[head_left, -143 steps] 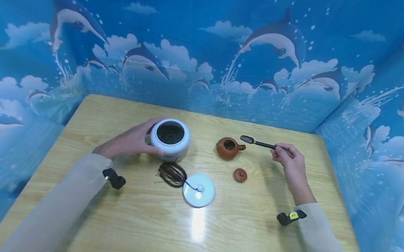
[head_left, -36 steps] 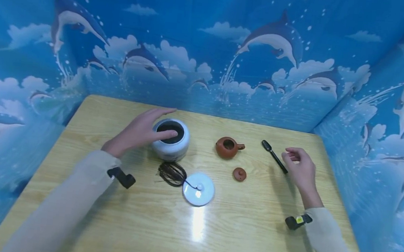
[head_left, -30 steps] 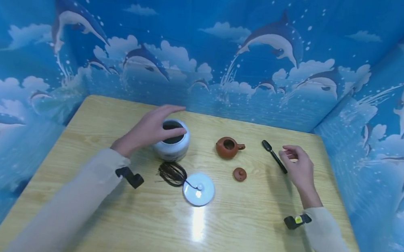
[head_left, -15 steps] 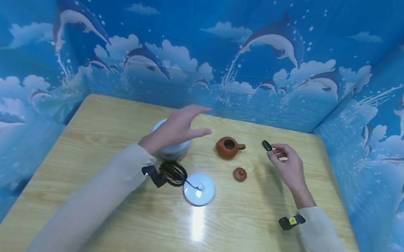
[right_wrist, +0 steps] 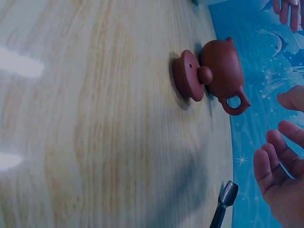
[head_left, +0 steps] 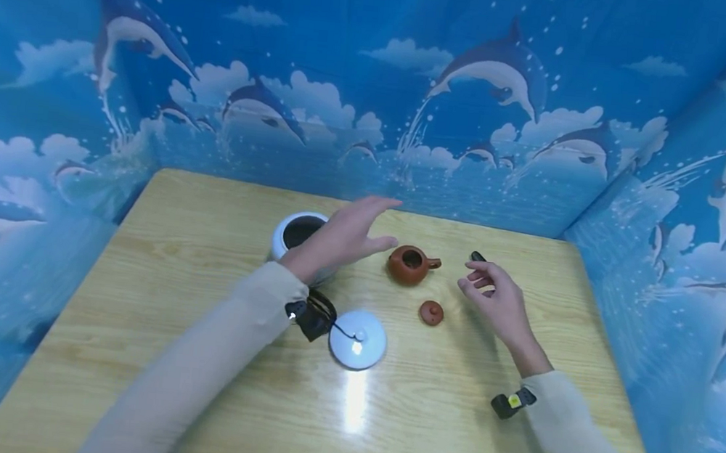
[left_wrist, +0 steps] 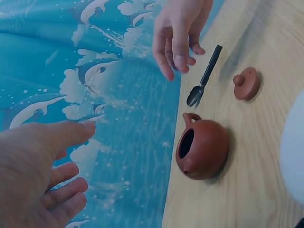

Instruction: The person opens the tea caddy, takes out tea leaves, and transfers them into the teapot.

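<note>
My left hand (head_left: 345, 236) hovers left of the small brown teapot (head_left: 406, 273), its thumb and fingers apart and nothing between them. The teapot stands uncovered, its handle pointing right. Right of it, my right hand (head_left: 499, 301) is in the air with loosely bent fingers and holds nothing. Behind that hand lies a black scoop (head_left: 477, 256), mostly covered in the head view but plain in the left wrist view. The teapot's lid (head_left: 431, 313) rests knob up in front of the pot. A white jar (head_left: 282, 237) stands uncovered, partly hidden by my left hand and forearm.
A round white lid (head_left: 351, 353) lies on the wooden table (head_left: 436, 423). Beside it a bundle of dark strands (head_left: 327, 307) is partly covered by my left wrist camera. Blue dolphin-print curtains (head_left: 351, 72) border the table at the back and sides.
My left hand has let go of the white jar and moved right toward the teapot. The scoop, earlier in my right hand, now lies on the table; that hand has shifted left.
</note>
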`<state>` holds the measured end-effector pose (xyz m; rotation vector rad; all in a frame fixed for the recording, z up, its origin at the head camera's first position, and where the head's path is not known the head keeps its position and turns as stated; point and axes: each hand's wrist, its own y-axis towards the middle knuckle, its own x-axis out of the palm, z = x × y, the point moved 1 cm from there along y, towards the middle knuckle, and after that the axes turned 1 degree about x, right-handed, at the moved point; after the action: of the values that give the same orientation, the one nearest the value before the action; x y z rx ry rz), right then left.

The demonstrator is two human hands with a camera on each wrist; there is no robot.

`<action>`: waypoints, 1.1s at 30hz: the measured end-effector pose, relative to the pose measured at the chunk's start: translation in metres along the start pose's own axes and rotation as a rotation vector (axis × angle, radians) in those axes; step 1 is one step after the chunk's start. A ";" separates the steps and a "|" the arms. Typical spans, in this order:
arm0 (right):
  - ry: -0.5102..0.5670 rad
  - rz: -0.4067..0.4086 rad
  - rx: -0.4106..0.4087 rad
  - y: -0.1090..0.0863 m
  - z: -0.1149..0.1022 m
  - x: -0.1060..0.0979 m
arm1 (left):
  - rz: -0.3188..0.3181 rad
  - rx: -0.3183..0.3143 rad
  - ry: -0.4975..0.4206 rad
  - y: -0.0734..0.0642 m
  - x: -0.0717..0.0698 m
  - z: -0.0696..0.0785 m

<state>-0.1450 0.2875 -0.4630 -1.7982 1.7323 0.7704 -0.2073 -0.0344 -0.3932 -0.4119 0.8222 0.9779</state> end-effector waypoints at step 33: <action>-0.047 -0.173 -0.065 -0.009 0.010 0.050 | -0.071 -0.131 -0.046 0.024 0.082 -0.018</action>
<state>-0.1351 0.2600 -0.5060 -1.9278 1.5148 0.7975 -0.2108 0.0128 -0.4670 -0.5266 0.6998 0.9745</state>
